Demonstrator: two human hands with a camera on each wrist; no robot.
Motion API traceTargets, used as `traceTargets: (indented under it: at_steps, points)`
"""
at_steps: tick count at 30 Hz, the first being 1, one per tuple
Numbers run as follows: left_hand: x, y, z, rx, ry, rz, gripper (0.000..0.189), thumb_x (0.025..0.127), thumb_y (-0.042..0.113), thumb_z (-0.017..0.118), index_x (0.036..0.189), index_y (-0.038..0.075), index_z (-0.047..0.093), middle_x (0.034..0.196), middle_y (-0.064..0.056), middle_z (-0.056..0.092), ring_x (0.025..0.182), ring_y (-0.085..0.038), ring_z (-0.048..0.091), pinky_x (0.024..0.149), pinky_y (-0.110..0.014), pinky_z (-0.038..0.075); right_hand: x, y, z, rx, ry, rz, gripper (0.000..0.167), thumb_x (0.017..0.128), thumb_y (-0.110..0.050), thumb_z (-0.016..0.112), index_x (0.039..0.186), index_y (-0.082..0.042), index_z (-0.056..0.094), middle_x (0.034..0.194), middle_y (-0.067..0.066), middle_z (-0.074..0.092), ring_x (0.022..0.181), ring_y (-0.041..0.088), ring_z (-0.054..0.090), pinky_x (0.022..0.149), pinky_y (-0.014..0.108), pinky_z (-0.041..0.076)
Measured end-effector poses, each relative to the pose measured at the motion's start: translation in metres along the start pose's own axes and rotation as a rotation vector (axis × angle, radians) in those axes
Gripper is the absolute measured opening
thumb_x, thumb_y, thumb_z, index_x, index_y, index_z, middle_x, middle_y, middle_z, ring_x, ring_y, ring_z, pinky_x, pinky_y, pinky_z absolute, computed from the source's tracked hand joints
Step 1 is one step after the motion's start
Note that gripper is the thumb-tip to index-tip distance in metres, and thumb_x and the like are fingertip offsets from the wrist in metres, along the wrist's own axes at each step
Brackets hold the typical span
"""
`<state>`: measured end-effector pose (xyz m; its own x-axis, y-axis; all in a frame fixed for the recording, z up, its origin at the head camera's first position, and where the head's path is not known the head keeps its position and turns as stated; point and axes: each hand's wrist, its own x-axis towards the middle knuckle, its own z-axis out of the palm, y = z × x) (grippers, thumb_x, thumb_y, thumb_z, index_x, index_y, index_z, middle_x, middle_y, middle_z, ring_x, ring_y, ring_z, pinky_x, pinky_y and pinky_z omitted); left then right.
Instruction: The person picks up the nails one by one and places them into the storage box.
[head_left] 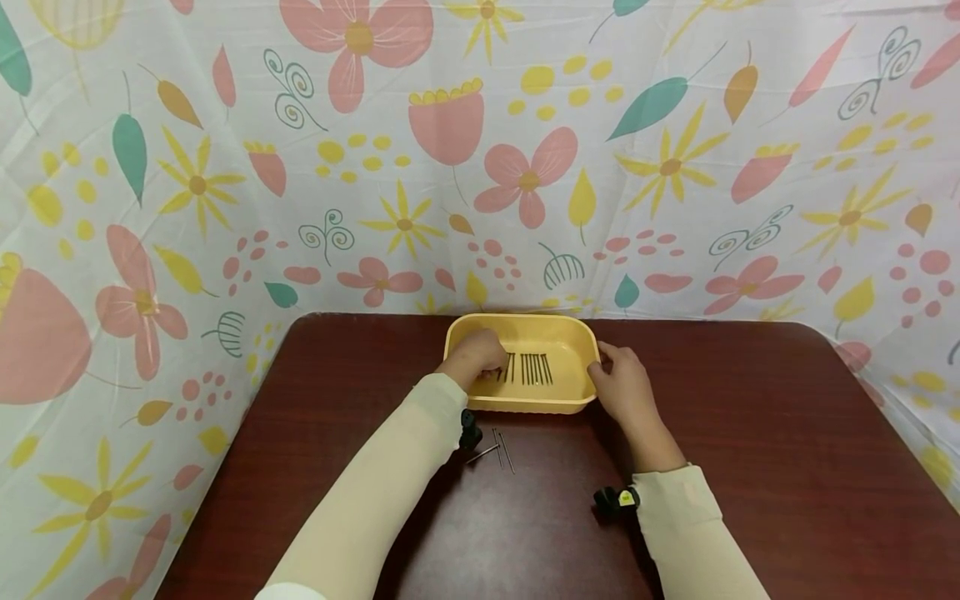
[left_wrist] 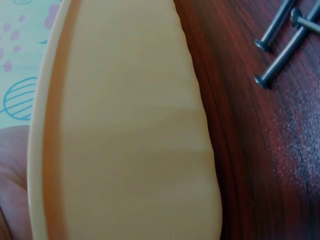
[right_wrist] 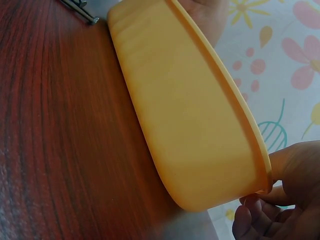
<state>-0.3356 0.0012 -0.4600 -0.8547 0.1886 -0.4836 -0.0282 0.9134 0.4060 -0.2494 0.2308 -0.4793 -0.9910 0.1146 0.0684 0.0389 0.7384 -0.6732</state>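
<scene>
A yellow plastic tray (head_left: 525,405) stands at the table's far side. Inside it, several dark nails (head_left: 536,369) lie side by side in a row. My left hand (head_left: 478,354) reaches over the tray's left end, its fingers bent down beside the leftmost nails; whether they pinch one is hidden. At the tray's right end my right hand (head_left: 624,385) grips the rim, with thumb and fingers around the edge in the right wrist view (right_wrist: 300,182). Three loose nails (head_left: 483,454) lie on the table in front of the tray, partly crossing; their heads show in the left wrist view.
The dark red-brown wooden table (head_left: 750,417) has rounded far corners. Behind it hangs a white cloth (head_left: 450,233) printed with flowers and leaves, close to the tray's back. Small black cameras (head_left: 468,431) are strapped at both wrists.
</scene>
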Motion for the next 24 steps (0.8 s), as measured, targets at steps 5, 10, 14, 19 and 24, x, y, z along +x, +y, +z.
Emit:
traceTargets:
  at_steps: [5,10,14,19,24]
  points:
    - [0.0002,0.001,-0.0004,-0.024,-0.006,-0.008,0.028,0.094,0.008,0.049,0.068,0.008,0.059,0.056,-0.004,0.054,0.047,-0.015,0.045,0.047,-0.026,0.033,-0.0002,-0.0009,-0.0002,0.005,0.002,0.003,0.051,0.098,-0.015,0.049,0.144,0.007,0.05,0.121,0.026,0.057,0.097,0.034,0.059,0.085,0.043,0.049]
    - [-0.001,0.0006,-0.0004,-0.034,-0.007,0.005,0.028,0.091,0.007,0.054,0.064,0.009,0.058,0.056,-0.004,0.055,0.045,-0.014,0.044,0.045,-0.025,0.031,-0.0006,-0.0012,-0.001,-0.001,0.002,0.0,0.051,0.098,-0.015,0.049,0.144,0.007,0.05,0.121,0.026,0.057,0.093,0.032,0.058,0.083,0.042,0.047]
    - [-0.0001,-0.0002,0.0,-0.024,-0.005,0.015,0.028,0.092,0.009,0.059,0.064,0.007,0.063,0.059,-0.005,0.059,0.046,-0.015,0.047,0.044,-0.026,0.032,-0.0003,-0.0012,-0.0008,-0.005,0.002,-0.001,0.051,0.098,-0.014,0.049,0.144,0.008,0.05,0.121,0.026,0.057,0.094,0.032,0.057,0.083,0.042,0.047]
    - [-0.0021,-0.0003,-0.0007,-0.033,-0.011,0.011,0.025,0.093,0.01,0.059,0.068,0.007,0.064,0.061,-0.006,0.06,0.05,-0.017,0.05,0.045,-0.026,0.035,-0.0005,-0.0007,-0.0003,-0.009,0.011,-0.009,0.051,0.098,-0.015,0.05,0.143,0.009,0.05,0.12,0.025,0.058,0.092,0.032,0.058,0.081,0.04,0.047]
    - [-0.0011,-0.003,-0.0004,-0.054,0.001,0.017,0.027,0.093,0.01,0.057,0.067,0.007,0.063,0.059,-0.004,0.056,0.049,-0.016,0.047,0.047,-0.027,0.035,-0.001,-0.0015,-0.0002,-0.008,0.009,-0.004,0.051,0.098,-0.016,0.049,0.144,0.008,0.051,0.12,0.025,0.058,0.088,0.03,0.057,0.077,0.037,0.047]
